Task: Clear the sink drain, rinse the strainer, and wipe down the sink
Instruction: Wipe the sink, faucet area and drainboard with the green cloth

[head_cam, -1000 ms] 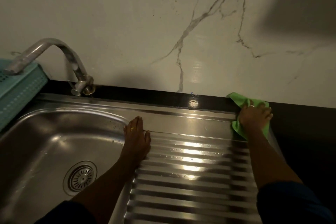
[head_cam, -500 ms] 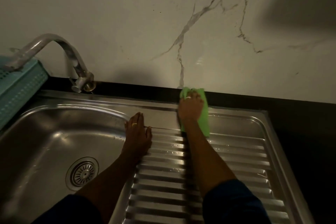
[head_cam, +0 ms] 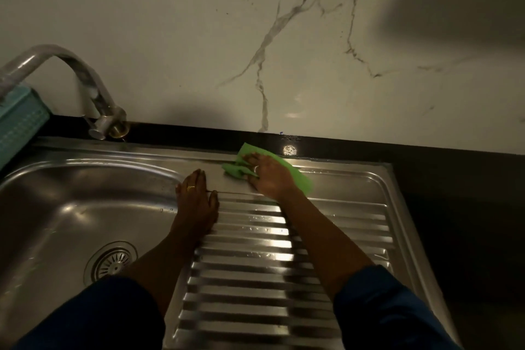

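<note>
Green cloth [head_cam: 299, 177], one, under flat right hand [head_cam: 268, 177]; flat left hand [head_cam: 197, 199] on sink [head_cam: 85, 202].

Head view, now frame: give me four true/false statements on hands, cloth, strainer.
1. The right hand presses a green cloth flat on the sink behind the ridged drainboard. True.
2. The left hand grips the tap. False: it rests flat on the rim beside the basin, clear of the faucet.
3. The strainer sits in the drain. True.
4. A basket stands right of the drainboard. False: the teal basket is at the left edge.
</note>
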